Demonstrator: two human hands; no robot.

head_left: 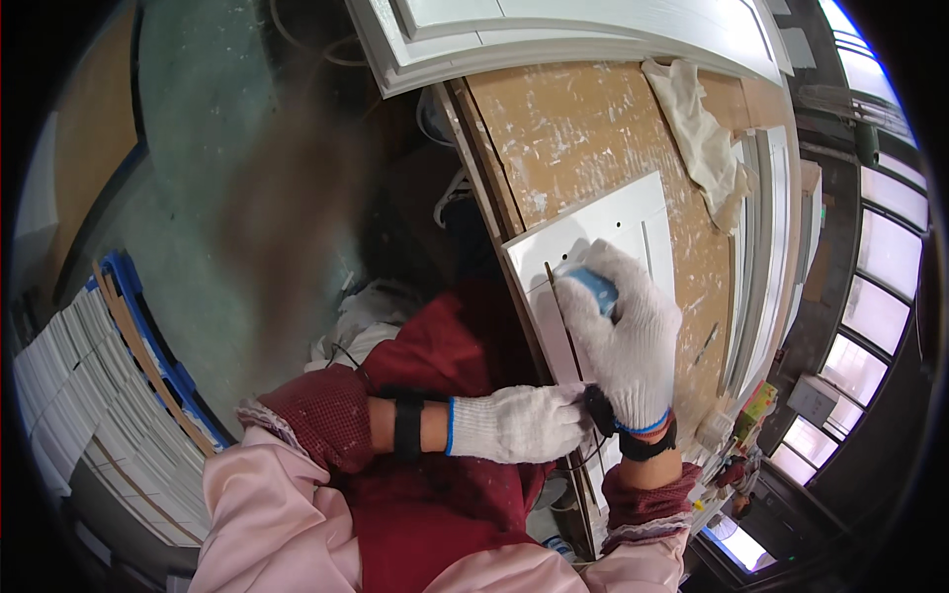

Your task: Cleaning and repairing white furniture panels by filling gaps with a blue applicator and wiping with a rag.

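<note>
A white door-like panel (pixel 633 212) with grooves and small dark holes lies on the worn bench. My right hand (pixel 628 326), in a white knit glove, is closed around a small blue block-like thing (pixel 593 289) over the panel; its underside is hidden. A thin brown edge (pixel 565 321) runs along the panel beside that hand. My left hand (pixel 519 423), gloved too, rests at the panel's near edge close to my right wrist. Its fingers are curled, and what they hold, if anything, is hidden. Dark bands circle both wrists.
The brown bench top (pixel 563 119) is scuffed with white paint. A cream cloth (pixel 697 138) lies on its far side. White panels (pixel 583 44) are at the top, and more white frames (pixel 761 257) line the right. Stacked white boards (pixel 94 395) stand at the left.
</note>
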